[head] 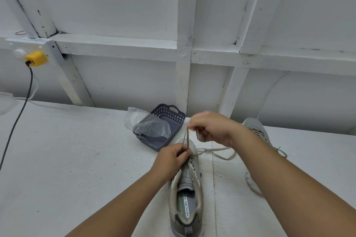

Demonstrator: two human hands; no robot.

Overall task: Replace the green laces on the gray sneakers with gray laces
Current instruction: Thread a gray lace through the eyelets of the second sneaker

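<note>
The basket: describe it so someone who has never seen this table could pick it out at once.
On the white table, look along the far edge by the white wall, just beyond the toe of the gray sneaker that the hands are lacing. The basket is small, slate-blue plastic with perforated sides and cut-out handles. A crumpled clear plastic bag drapes over it; nothing else there is blue.

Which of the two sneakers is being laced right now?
The near sneaker, toe pointing away, between both hands: the left hand pinches its gray lace. The other sneaker lies untouched behind the right forearm.
</note>
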